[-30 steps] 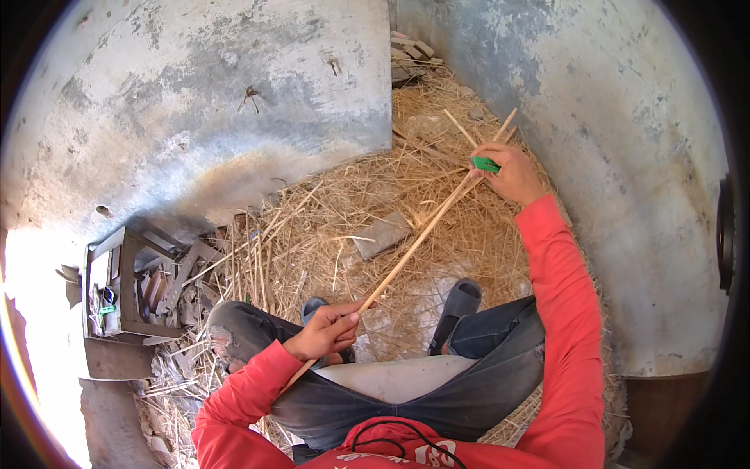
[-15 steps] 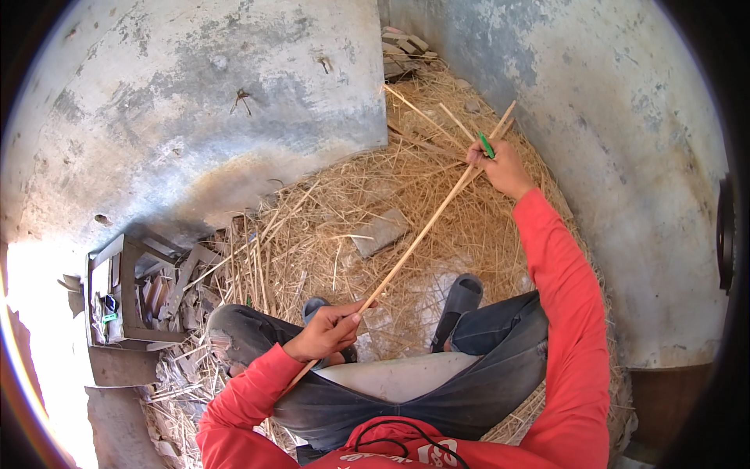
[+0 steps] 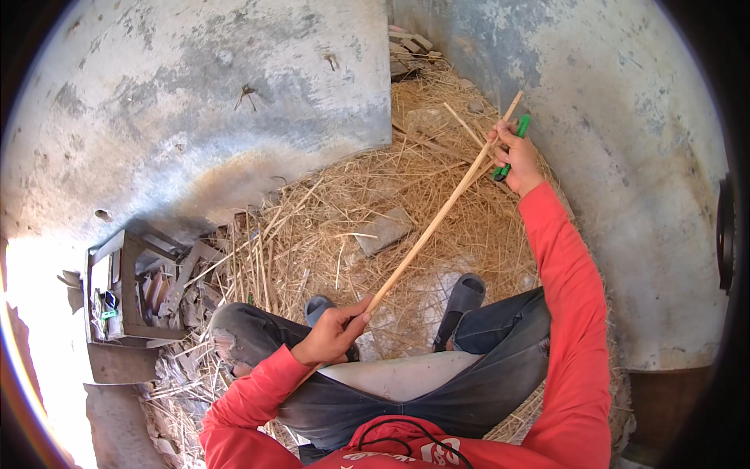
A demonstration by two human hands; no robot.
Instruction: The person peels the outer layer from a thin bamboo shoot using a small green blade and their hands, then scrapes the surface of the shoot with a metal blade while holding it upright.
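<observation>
A long, thin strip of pale wood or bamboo [image 3: 437,223] slants across my lap, from low on the left up to the far right. My left hand [image 3: 332,334] is closed round its near part, above my left thigh. Close to its far end, the fingers of my right hand [image 3: 519,155] pinch the strip. That same hand also holds a green cutter knife [image 3: 523,127], which stands up along the palm; its blade cannot be made out. Behind the held strip, another thin stick [image 3: 462,123] runs toward my right hand.
Straw and shavings [image 3: 351,199] cover the floor, with a flat grey block [image 3: 384,232] among them. At the left stands a dark wooden frame [image 3: 133,297] with scraps inside and a small green item [image 3: 108,314] on it. Grey walls [image 3: 617,156] rise behind and at the right.
My right hand has shifted slightly up and right, and the green knife has turned more upright in it. A thin stick beyond the hand has gone from view.
</observation>
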